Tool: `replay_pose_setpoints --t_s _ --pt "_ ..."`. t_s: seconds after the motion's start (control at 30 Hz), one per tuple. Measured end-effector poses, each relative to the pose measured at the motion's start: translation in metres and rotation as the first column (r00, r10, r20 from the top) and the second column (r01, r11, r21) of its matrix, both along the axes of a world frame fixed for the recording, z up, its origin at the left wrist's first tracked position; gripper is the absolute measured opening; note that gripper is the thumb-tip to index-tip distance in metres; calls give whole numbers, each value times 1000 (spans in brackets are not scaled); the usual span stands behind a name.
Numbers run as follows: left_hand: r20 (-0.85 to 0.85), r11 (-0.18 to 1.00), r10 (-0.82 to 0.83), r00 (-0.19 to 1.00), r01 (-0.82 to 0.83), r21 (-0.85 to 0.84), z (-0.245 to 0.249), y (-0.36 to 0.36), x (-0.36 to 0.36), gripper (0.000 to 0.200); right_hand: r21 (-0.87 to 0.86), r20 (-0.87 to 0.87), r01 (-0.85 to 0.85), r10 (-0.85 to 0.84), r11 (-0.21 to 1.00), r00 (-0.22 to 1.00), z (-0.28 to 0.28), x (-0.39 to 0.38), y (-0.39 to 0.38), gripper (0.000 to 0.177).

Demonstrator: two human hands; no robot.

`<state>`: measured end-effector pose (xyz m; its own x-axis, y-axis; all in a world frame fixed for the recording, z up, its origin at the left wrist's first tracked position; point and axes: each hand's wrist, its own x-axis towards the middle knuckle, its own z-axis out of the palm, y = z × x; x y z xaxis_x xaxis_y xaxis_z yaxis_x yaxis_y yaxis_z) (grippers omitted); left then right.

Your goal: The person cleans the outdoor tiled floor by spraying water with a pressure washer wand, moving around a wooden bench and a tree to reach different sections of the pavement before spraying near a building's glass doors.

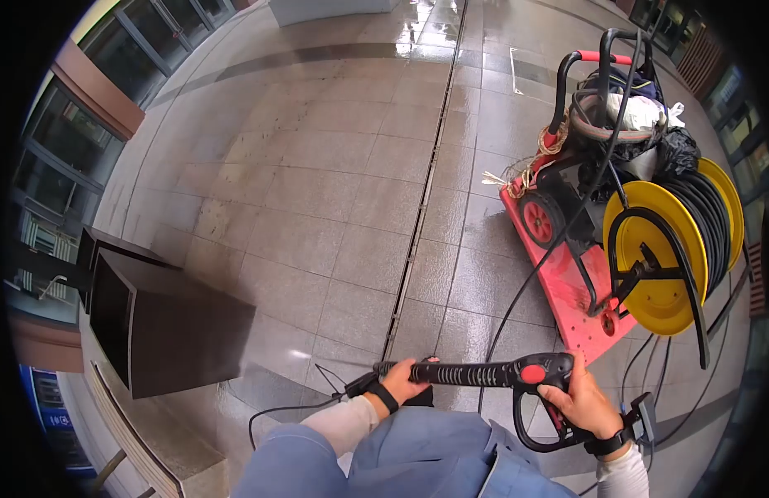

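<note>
A black pressure washer gun (463,375) with a red patch on its body lies across the front of me, its nozzle end to the left. My right hand (585,405) is wrapped round its rear handle, by the trigger guard. Further forward, my left hand (401,383) grips the barrel. A pale spray (300,354) shows left of the nozzle, toward a dark box-shaped planter or bin (189,332). Dark bands circle both wrists. The trigger itself is partly covered by my fingers.
To the right stands a red cart (579,290) carrying a yellow hose reel (656,257), bags and a machine with red wheels. A black hose (538,257) trails down from it. A narrow drain line (417,224) crosses the wet tiled floor (318,199). Glass doors line the left.
</note>
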<state>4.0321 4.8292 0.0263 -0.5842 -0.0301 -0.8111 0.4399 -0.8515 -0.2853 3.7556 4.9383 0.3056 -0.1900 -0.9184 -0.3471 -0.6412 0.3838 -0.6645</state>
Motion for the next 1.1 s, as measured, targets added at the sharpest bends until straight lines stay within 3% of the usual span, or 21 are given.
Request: replay_pose_setpoints --t_s 0.03,0.07,0.13,0.17,0.2,0.23,0.27,0.3,0.33,0.4,0.53,0.6,0.63,0.67,0.73,0.77,0.8,0.87,0.97,1.03,1.1 --pt "302 996 -91 949 82 41 26 15 6 24 106 82 -18 9 994 997 -4 -2 3 56" --pt "185 996 -91 979 91 8 20 26 19 24 104 82 -14 5 994 997 -2 -2 7 56" --pt "187 993 -69 980 86 -83 20 -7 -10 18 88 110 123 -132 989 985 6 -1 11 56" --pt "191 983 -34 981 68 -172 22 -33 -35 14 -109 9 146 -146 983 989 8 5 13 55" --pt "191 965 0 982 50 -258 22 -60 -64 13 -81 -32 276 -279 958 960 19 16 13 53" --pt "143 921 162 976 -97 -377 17 -84 -106 11 -191 -30 353 -365 916 930 18 24 12 52" --pt "152 874 126 980 -38 -484 39 -108 -152 12 -298 -19 425 -451 855 893 17 32 10 52" --pt "81 876 95 992 -45 -480 72 -125 -191 14 -144 104 606 -597 783 796 33 44 -2 51" --pt "15 822 67 998 -46 -568 91 -139 -223 14 -393 -71 503 -571 770 818 11 43 2 51" --pt "-79 717 -47 996 -21 -697 117 -162 -261 13 -405 8 613 -668 678 744 9 44 -3 50" --pt "-84 746 23 996 -73 -662 118 -153 -257 12 -517 -89 498 -622 697 778 28 27 -6 51" --pt "-57 841 31 998 -57 -538 92 -126 -219 12 -240 6 545 -560 804 829 41 14 2 52" --pt "26 874 10 1000 4 -487 71 -106 -196 11 -185 -78 491 -511 851 856 57 13 -5 49" --pt "112 911 18 994 30 -411 75 -81 -171 12 -177 -10 451 -460 875 888 38 -4 12 48" --pt "185 978 -122 975 150 -147 65 -37 -135 15 -99 -67 309 -316 946 946 32 -19 31 48" --pt "271 978 -183 945 203 -47 76 -21 -127 17 -27 60 353 -351 935 935 31 -23 39 51" --pt "292 975 -211 933 222 -4 80 -10 -125 18 -23 58 359 -357 933 932 33 -23 46 51" --pt "222 972 -204 953 225 -74 72 -11 -137 17 -94 -28 333 -336 938 941 39 -20 54 53" --pt "138 920 -152 979 191 -343 88 -69 -195 12 -182 29 560 -565 809 825 39 3 41 51" --pt "74 793 -121 990 141 -592 109 -114 -236 13 -245 59 668 -677 703 734 26 14 24 51" --pt "38 643 -57 998 66 -763 105 -147 -269 15 -360 -30 641 -695 678 718 8 16 12 50"
